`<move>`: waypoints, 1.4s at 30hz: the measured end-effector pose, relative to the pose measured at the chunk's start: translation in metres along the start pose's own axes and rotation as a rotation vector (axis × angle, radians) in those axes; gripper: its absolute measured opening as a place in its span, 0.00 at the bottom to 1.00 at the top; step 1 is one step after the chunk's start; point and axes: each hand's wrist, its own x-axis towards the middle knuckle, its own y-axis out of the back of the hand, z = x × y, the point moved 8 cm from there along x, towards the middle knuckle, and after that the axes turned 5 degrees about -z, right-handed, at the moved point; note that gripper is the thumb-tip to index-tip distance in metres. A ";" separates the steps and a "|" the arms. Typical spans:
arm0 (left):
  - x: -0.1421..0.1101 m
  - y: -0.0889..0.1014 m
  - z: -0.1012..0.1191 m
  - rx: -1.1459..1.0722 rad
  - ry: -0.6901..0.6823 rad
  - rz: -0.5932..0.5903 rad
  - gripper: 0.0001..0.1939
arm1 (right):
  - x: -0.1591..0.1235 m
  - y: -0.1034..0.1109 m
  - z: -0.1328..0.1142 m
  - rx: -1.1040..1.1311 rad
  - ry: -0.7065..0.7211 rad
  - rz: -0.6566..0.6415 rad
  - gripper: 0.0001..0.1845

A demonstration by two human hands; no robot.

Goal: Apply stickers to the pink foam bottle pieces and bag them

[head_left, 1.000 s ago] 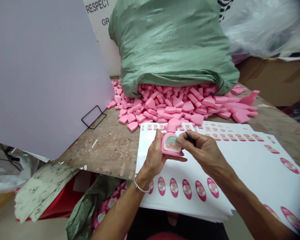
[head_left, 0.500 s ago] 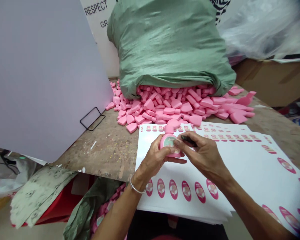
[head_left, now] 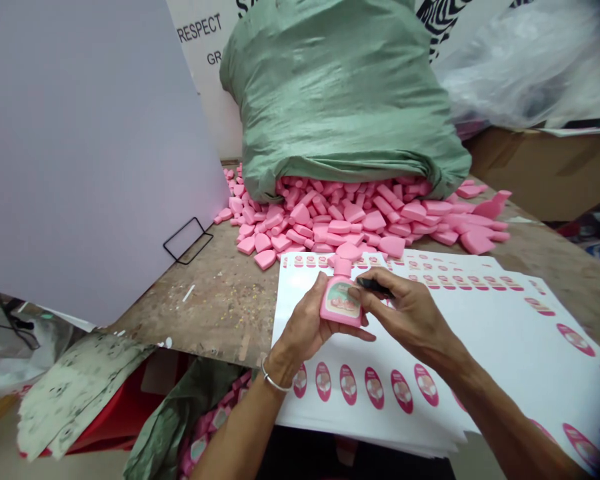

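A small pink bottle with a rounded pump-like top and a green-and-pink picture label on its front is gripped in my left hand. The label faces me. My right hand pinches a small dark tool, whose kind I cannot make out. My right thumb touches the upper right edge of the label. Beneath both hands lie white sticker sheets printed with rows of pink oval and smaller stickers.
Many pink bottle-shaped pieces spill from a green sack at the back. A pale panel with a black wire stand rises at left. A cardboard box stands back right. Below the table edge, another green bag holds pink pieces.
The bottle has come slightly lower, and more of its label shows. My left thumb has moved off the label to the bottle's side. My right thumb stays at the label's edge.
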 end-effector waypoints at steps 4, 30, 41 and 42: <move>0.002 0.005 -0.003 0.033 -0.028 0.015 0.27 | 0.000 -0.012 0.012 0.217 -0.159 -0.078 0.15; 0.001 0.004 -0.003 0.021 0.012 0.051 0.33 | -0.006 -0.004 0.004 0.056 -0.104 0.033 0.16; -0.005 -0.006 0.009 0.130 -0.042 -0.039 0.15 | -0.005 -0.005 -0.004 -0.068 -0.046 0.035 0.12; -0.006 -0.007 0.009 0.151 -0.041 -0.048 0.16 | -0.005 -0.005 -0.008 -0.114 -0.004 0.046 0.11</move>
